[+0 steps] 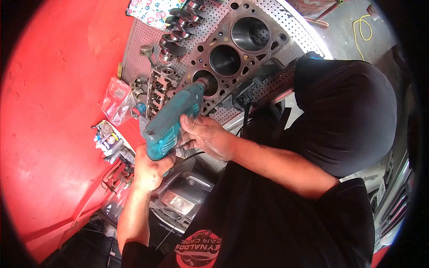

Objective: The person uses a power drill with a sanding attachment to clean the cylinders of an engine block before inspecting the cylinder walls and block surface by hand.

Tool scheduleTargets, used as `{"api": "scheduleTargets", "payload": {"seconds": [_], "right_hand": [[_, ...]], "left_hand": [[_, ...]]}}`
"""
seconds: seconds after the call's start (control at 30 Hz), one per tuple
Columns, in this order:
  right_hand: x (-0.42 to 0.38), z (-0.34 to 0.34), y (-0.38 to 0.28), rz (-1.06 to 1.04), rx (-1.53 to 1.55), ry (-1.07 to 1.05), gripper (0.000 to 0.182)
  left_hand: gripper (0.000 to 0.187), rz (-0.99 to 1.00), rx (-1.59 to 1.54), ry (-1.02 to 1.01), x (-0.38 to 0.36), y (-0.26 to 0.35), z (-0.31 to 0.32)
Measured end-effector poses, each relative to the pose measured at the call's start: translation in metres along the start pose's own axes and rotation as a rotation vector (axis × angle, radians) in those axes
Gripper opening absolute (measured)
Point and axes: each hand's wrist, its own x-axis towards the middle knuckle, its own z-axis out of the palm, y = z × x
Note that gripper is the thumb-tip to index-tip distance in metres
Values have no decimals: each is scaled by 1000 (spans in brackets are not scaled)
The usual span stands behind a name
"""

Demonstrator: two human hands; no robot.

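Engine block [243,44], on perforated tabletop [286,20]: three bores visible. Teal power drill [172,120] runs in the nearest bore; two farther bores unattended now. Left hand [149,172] grip closed on drill handle; right hand [203,134] wrapped round its body. Crankshaft [178,27] beside.

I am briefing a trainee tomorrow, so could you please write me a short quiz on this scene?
1. True or false: both hands grip the drill.
2. Where does the drill's tip point? A) top bore B) middle bore C) bore nearest the person
3. Fill in: the crankshaft lies beside the engine ____.

Key: 1 true: left hand at the handle, right hand on the body. 2 C. 3 block.
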Motion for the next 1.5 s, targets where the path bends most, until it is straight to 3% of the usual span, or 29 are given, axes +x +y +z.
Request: {"api": "scheduleTargets", "payload": {"seconds": [0.4,0.6,0.7,0.8,0.93,1.07,1.2,1.37,1.5], "right_hand": [[-5,5,2,-32,-85,9,76],[-6,5,-1,-60,-43,4,75],[-5,4,0,-92,-12,-4,71],[-4,4,-2,-117,-12,21,66],[3,-1,2,-141,35,45,65],[2,-7,-3,-121,39,62,67],[4,-12,-5,-119,10,81,63],[8,-15,-5,-139,30,152,59],[9,-15,-9,-156,74,128,68]], "left_hand": [[18,24,136,1,9,-4,8],[26,-7,115,-35,15,-5,9],[15,-5,-15,28,19,9,25],[38,-46,-51,-42,26,15,22],[34,-64,-89,-82,36,19,18],[25,-75,98,-51,51,-2,13],[27,-66,175,-57,59,0,16],[28,-93,144,-92,74,1,16],[26,-79,73,-73,77,2,16]]}}
